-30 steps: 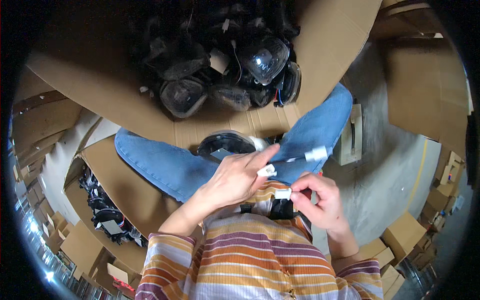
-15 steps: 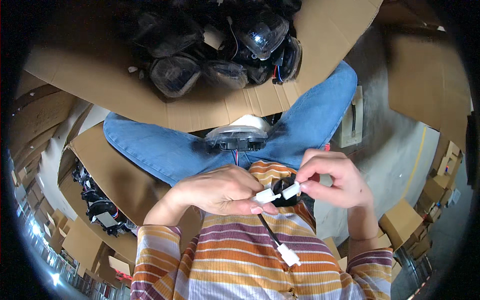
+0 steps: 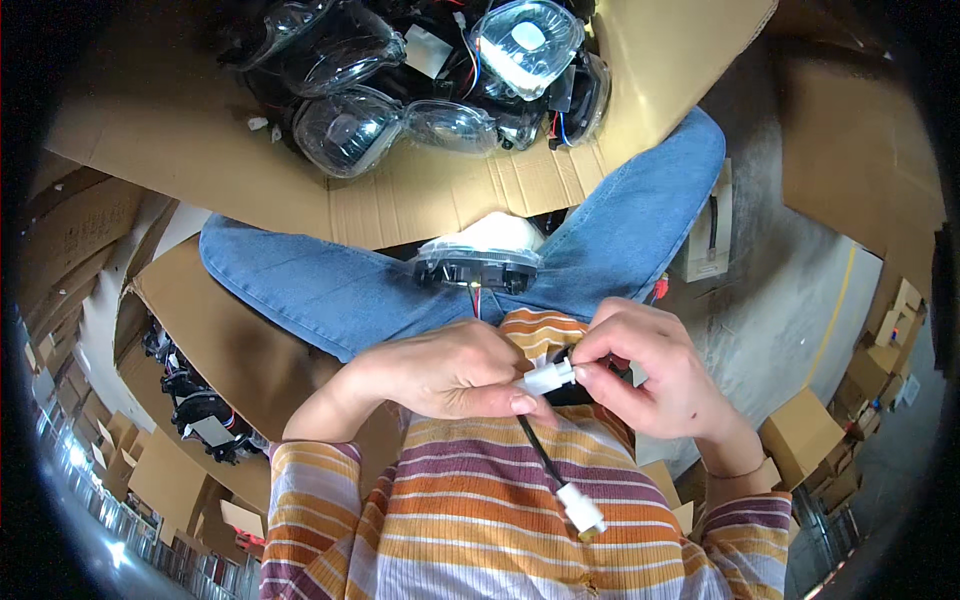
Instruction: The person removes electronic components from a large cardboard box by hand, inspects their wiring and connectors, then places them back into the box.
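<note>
My left hand is closed around a white plastic connector, thumb along its near side. The thumb and fingertips of my right hand pinch a mating white connector at its right end, and the two halves meet end to end. A short black cable runs down from my left hand to another white connector, which dangles in front of the striped shirt. Between my legs sits a headlamp with a clear lens and black housing. Thin coloured wires come out of its near side toward my hands.
Ahead, an open cardboard box holds several clear-lens headlamps with loose wires. To the left, another box contains black lamp units. A pale box-shaped unit stands beyond my right knee. More cartons are at the right.
My right hand has moved slightly left, bringing its connector from a small gap into contact with the one in my left hand. The headlamps in the far box now look much brighter.
</note>
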Tool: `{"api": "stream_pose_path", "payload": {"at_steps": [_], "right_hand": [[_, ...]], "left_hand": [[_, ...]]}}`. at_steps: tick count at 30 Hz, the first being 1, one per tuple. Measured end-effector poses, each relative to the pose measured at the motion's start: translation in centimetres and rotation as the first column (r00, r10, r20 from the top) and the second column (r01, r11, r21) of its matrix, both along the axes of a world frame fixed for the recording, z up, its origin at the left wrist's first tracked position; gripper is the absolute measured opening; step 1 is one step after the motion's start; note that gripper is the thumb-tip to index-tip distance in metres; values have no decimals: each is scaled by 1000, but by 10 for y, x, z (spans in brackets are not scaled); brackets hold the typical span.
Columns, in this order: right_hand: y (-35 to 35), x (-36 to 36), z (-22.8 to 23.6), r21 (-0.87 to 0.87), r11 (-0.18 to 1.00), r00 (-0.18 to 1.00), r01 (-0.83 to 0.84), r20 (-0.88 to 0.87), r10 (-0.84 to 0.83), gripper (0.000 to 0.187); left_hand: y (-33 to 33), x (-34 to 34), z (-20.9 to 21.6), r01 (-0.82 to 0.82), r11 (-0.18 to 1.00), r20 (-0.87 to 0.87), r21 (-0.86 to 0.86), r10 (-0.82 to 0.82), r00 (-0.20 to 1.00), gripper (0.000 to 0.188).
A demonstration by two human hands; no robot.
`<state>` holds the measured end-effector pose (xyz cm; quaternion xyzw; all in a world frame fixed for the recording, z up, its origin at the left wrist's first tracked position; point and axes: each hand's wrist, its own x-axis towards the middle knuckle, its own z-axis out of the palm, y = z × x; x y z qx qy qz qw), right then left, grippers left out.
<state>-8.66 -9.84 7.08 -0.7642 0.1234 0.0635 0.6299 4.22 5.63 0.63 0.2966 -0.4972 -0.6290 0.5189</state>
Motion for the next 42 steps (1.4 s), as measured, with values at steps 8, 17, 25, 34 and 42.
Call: {"api": "stream_pose_path", "payload": {"at_steps": [8, 17, 25, 34, 42], "right_hand": [[-32, -25, 12, -21, 975, 971, 221, -89, -222, 6], [-23, -9, 16, 61, 985, 986, 164, 2, -164, 8], [-12, -5, 14, 260, 933, 967, 250, -117, -226, 4], [-5, -9, 12, 59, 946, 928, 317, -227, -297, 3], [1, -13, 2, 52, 955, 946, 291, -164, -280, 3]], "left_hand": [[12, 14, 13, -269, 940, -46, 212, 284, 958, 16], [20, 17, 12, -443, 802, 30, 401, 472, 881, 15], [19, 9, 8, -626, 697, 228, 350, 585, 779, 17], [24, -2, 10, -797, 595, 470, 105, 677, 567, 23], [33, -6, 22, -798, 595, 607, -93, 669, 429, 25]]}}
